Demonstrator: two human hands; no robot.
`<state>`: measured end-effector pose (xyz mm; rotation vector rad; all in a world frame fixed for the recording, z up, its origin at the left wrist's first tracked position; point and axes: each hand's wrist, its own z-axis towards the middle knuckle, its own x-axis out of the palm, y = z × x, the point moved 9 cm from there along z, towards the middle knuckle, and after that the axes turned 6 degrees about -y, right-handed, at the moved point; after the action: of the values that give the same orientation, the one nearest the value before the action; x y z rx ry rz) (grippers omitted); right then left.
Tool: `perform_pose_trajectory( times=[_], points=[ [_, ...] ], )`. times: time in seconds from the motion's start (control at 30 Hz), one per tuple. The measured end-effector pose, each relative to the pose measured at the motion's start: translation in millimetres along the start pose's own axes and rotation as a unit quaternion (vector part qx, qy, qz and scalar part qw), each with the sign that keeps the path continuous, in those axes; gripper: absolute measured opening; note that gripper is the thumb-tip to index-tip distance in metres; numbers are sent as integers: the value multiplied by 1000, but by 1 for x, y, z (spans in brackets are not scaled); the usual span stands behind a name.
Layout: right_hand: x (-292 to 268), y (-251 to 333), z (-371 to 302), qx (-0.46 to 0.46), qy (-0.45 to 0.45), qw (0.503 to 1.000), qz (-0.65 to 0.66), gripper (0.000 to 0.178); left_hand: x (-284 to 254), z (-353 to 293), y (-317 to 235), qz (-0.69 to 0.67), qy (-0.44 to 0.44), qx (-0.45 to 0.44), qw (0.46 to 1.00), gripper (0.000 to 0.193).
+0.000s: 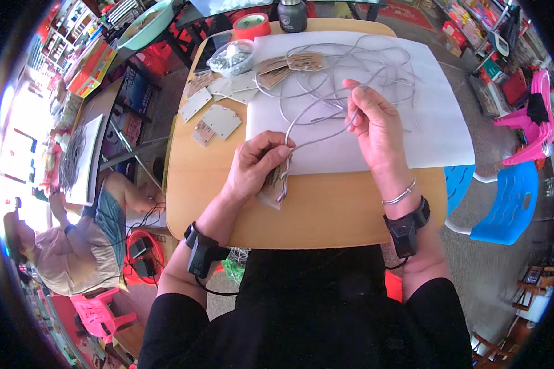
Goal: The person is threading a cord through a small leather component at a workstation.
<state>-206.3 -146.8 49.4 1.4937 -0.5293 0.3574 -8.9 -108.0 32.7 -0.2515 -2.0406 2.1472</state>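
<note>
My left hand (pixel 257 165) grips a small stack of brown card tags (pixel 272 187) at the near edge of a white sheet (pixel 437 123), with a grey cord looped through them. My right hand (pixel 372 120) is raised over the sheet and pinches the same grey cord (pixel 319 139), which runs taut between both hands. A tangle of more grey cords (pixel 357 67) lies on the sheet behind my right hand. Both wrists carry black bands; the right also wears a silver bracelet.
On the round wooden table (pixel 326 215) lie loose card tags (pixel 218 120), a clear bag of small parts (pixel 231 58), a red tape roll (pixel 251 26) and a dark jar (pixel 292 15). Blue chair (pixel 505 203) at right. Another person (pixel 74 246) sits lower left.
</note>
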Motion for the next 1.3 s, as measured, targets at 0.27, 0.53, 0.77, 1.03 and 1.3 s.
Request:
perform_pose_trajectory(
  times=[0.27, 0.53, 0.77, 1.03, 1.3],
  points=[
    [16, 37, -30, -349, -156, 783, -492, 38, -7, 2, -2, -52, -40, -5, 998, 14],
    [43, 8, -35, -229, 11, 822, -521, 42, -5, 3, 1, -57, -26, 6, 998, 12],
    [58, -51, -50, 116, 202, 940, -250, 22, -11, 5, 1, -10, -44, 70, 997, 11],
    [59, -52, -52, 71, 165, 961, -212, 15, -2, 2, -2, -45, -55, 108, 992, 9],
    [51, -27, -37, 18, 144, 966, -215, 16, 4, -1, -8, -41, -1, 68, 997, 10]
  ],
)
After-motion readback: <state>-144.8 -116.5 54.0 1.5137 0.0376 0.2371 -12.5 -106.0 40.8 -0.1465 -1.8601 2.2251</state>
